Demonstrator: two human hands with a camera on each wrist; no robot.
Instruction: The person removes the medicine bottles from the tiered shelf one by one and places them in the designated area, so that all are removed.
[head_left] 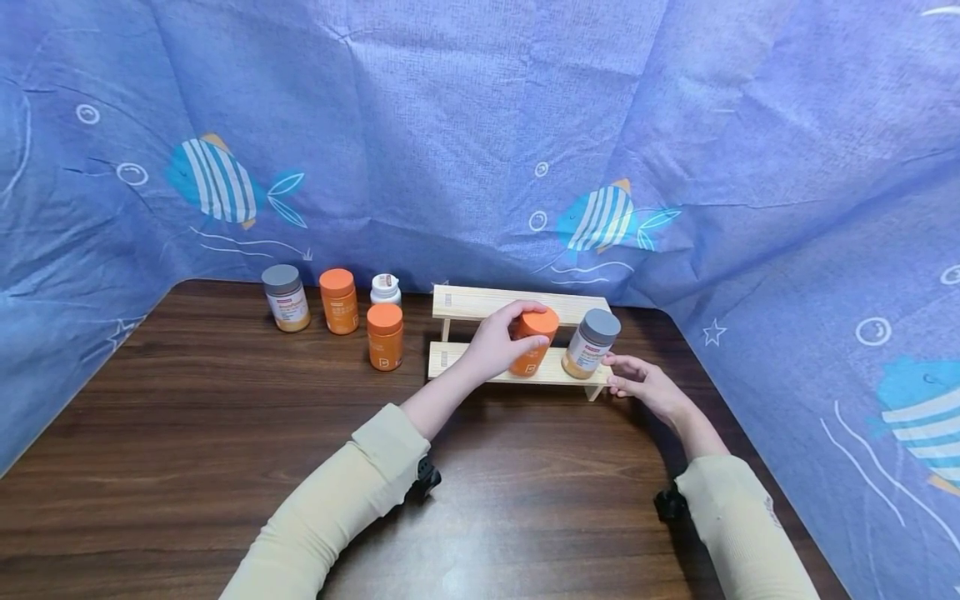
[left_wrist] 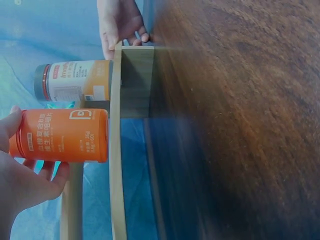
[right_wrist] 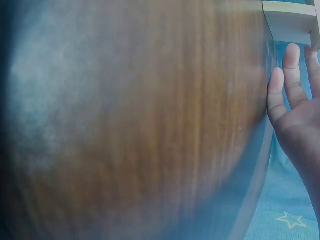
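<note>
My left hand (head_left: 495, 342) grips an orange bottle (left_wrist: 62, 135) near its lid, thumb on one side and fingers on the other. The bottle is upright over the lower board of a two-tier wooden rack (head_left: 480, 367); I cannot tell whether its base touches the board. To its right, a grey-lidded jar (head_left: 587, 350) with a white label stands on the same board. At the rack's right end, my right hand (head_left: 648, 387) touches the board's end beside this jar. Its visible fingers (right_wrist: 292, 70) look fairly straight in the right wrist view.
Left of the rack on the dark wooden table (head_left: 225, 433) stand another grey-lidded jar (head_left: 287, 302), two more orange bottles, one farther back (head_left: 340, 304) and one nearer (head_left: 385, 340), and a small white bottle (head_left: 386, 289) partly hidden. A blue fish-patterned cloth (head_left: 450, 150) hangs behind.
</note>
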